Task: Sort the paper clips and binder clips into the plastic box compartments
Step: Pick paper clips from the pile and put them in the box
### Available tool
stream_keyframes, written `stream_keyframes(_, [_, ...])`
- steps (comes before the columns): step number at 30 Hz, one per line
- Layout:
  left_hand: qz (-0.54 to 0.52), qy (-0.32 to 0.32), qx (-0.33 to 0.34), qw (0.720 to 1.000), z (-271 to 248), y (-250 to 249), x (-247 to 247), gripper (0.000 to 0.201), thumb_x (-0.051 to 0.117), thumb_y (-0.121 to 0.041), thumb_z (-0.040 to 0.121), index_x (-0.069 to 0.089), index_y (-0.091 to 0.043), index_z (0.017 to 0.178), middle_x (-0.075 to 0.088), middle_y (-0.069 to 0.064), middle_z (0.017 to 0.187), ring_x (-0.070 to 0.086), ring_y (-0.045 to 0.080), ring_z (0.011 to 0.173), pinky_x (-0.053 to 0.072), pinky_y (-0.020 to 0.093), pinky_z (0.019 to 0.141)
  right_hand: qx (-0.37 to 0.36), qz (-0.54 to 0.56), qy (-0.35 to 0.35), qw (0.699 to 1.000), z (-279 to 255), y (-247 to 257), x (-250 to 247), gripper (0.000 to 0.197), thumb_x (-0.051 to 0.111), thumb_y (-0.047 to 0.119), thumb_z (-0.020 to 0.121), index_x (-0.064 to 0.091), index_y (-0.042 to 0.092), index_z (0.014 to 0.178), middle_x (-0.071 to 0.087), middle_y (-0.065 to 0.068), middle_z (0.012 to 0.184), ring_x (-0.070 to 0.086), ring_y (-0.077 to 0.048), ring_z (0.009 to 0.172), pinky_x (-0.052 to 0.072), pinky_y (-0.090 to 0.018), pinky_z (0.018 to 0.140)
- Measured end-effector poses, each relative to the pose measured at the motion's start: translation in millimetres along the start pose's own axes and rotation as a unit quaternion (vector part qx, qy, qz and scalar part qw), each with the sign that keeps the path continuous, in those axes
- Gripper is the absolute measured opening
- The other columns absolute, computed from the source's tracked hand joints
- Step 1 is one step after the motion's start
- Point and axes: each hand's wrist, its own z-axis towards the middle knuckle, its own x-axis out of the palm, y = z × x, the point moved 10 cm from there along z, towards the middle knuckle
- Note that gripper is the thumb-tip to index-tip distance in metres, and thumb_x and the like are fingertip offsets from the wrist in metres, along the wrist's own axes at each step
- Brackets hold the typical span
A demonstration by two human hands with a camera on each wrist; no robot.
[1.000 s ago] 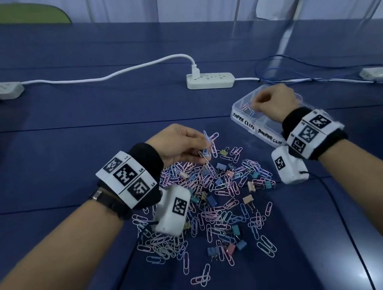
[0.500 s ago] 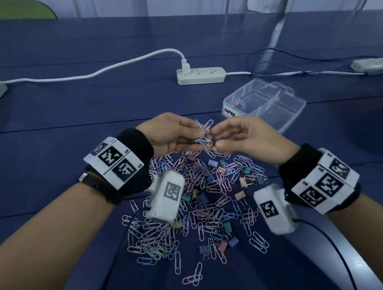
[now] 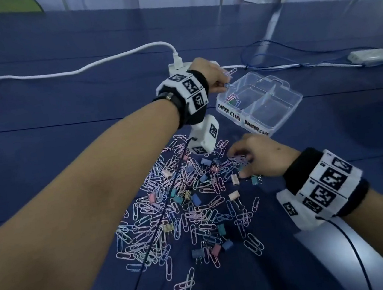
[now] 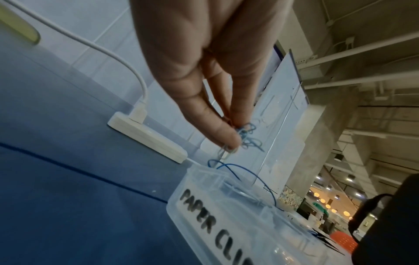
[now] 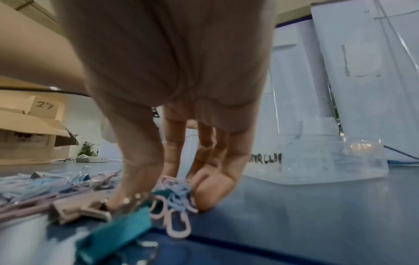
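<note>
Light, springy, tangle-prone paper clips (image 4: 246, 136) dangle pinched in the left hand (image 3: 211, 77), best taken by their loops; the right hand (image 3: 258, 158) pinches more

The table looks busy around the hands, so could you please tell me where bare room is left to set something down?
Bare table lies left of the clip pile, between the white cable and the left forearm. It is crowded between the pile and plastic box, where the right hand works.
</note>
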Motion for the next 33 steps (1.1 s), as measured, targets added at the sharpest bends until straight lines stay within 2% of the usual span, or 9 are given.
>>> stream_keyframes(2, [0.009, -0.015, -0.001, 1.0, 8.7, 1.8, 2.6, 0.023, 0.058, 0.005, 0.084, 0.055, -0.009, 0.066, 0.062, -0.004, 0.049, 0.057, -0.002, 0.034, 0.054, 0.014, 0.048, -0.014, 0.017, -0.011, 1.0, 0.5, 3.0, -2.0, 0.035, 0.073, 0.008, 0.071, 0.064, 0.01, 0.104, 0.054, -0.006, 0.098, 0.047, -0.01, 0.071, 0.037, -0.022, 0.061])
stream_keyframes(4, [-0.018, -0.019, -0.014, 1.0, 14.6, 7.2, 5.8, 0.024, 0.06, 0.006, 0.083, 0.056, -0.007, 0.063, 0.061, -0.002, 0.047, 0.059, 0.004, 0.041, 0.054, 0.016, 0.049, -0.015, 0.037, -0.01, 0.999, 1.3, 1.8, -0.3, 0.029, 0.073, 0.004, 0.07, 0.066, 0.007, 0.098, 0.054, -0.003, 0.086, 0.043, -0.005, 0.062, 0.035, -0.019, 0.054])
stream_keyframes(8, [0.044, -0.029, -0.017, 0.998, 20.7, 12.8, 12.0, 0.021, 0.054, 0.001, 0.087, 0.056, -0.009, 0.069, 0.054, 0.001, 0.066, 0.055, 0.006, 0.053, 0.053, 0.015, 0.048, -0.005, 0.063, -0.002, 0.998, 3.3, -2.4, 2.0, 0.025, 0.075, 0.004, 0.069, 0.066, 0.008, 0.093, 0.052, 0.0, 0.077, 0.045, -0.003, 0.059, 0.035, -0.014, 0.054])
stream_keyframes(15, [0.058, 0.017, -0.013, 0.998, 23.7, 16.6, 26.1, 0.031, 0.048, 0.006, 0.089, 0.055, -0.013, 0.066, 0.06, -0.002, 0.063, 0.056, 0.0, 0.043, 0.052, 0.013, 0.052, 0.008, 0.086, -0.01, 0.996, 5.5, -3.7, 1.9, 0.028, 0.077, 0.005, 0.067, 0.063, 0.004, 0.092, 0.05, 0.005, 0.063, 0.05, -0.015, 0.064, 0.038, -0.019, 0.057])
stream_keyframes(19, [0.047, 0.001, -0.018, 0.999, 22.2, 20.7, 20.0, 0.026, 0.056, 0.008, 0.084, 0.06, -0.007, 0.063, 0.061, 0.01, 0.066, 0.058, 0.013, 0.054, 0.054, 0.016, 0.054, 0.007, 0.087, -0.015, 0.996, 6.0, -4.0, 1.7, 0.028, 0.076, 0.006, 0.07, 0.065, 0.003, 0.095, 0.05, 0.001, 0.067, 0.05, -0.017, 0.069, 0.039, -0.018, 0.058])
stream_keyframes(24, [0.056, -0.017, -0.018, 0.998, 20.9, 20.9, 15.6, 0.025, 0.057, 0.011, 0.078, 0.059, -0.004, 0.059, 0.06, 0.012, 0.064, 0.058, 0.017, 0.054, 0.057, 0.028, 0.073, 0.01, 0.088, -0.012, 0.996, 3.4, -5.1, -0.6, 0.024, 0.075, 0.007, 0.071, 0.066, 0.004, 0.094, 0.052, 0.0, 0.073, 0.047, -0.012, 0.066, 0.037, -0.014, 0.057])
stream_keyframes(27, [0.094, -0.026, -0.005, 0.995, 16.7, 15.7, 13.8, 0.014, 0.058, 0.008, 0.073, 0.062, -0.004, 0.067, 0.058, 0.015, 0.071, 0.06, 0.017, 0.056, 0.057, 0.035, 0.083, 0.007, 0.09, -0.009, 0.996, 1.2, -4.3, -1.6, 0.022, 0.074, 0.006, 0.071, 0.067, 0.004, 0.092, 0.052, 0.005, 0.067, 0.049, -0.01, 0.064, 0.038, -0.014, 0.059])
stream_keyframes(29, [0.135, -0.018, 0.011, 0.991, 10.6, 10.3, 13.5, 0.013, 0.06, 0.005, 0.071, 0.063, -0.007, 0.069, 0.059, 0.012, 0.073, 0.059, 0.013, 0.052, 0.056, 0.033, 0.078, 0.003, 0.091, -0.014, 0.996, -0.3, -3.6, -3.6, 0.019, 0.074, 0.006, 0.071, 0.067, 0.005, 0.089, 0.051, 0.009, 0.063, 0.049, -0.008, 0.061, 0.039, -0.014, 0.059])
stream_keyframes(33, [0.222, -0.006, 0.07, 0.972, -6.5, -4.2, 7.1, 0.017, 0.058, -0.002, 0.079, 0.061, -0.01, 0.064, 0.056, 0.003, 0.06, 0.052, 0.007, 0.041, 0.05, 0.017, 0.046, -0.002, 0.102, -0.027, 0.994, -2.8, -6.1, -8.8, 0.018, 0.076, 0.008, 0.07, 0.068, 0.007, 0.086, 0.052, 0.01, 0.062, 0.046, -0.001, 0.056, 0.036, -0.007, 0.052])
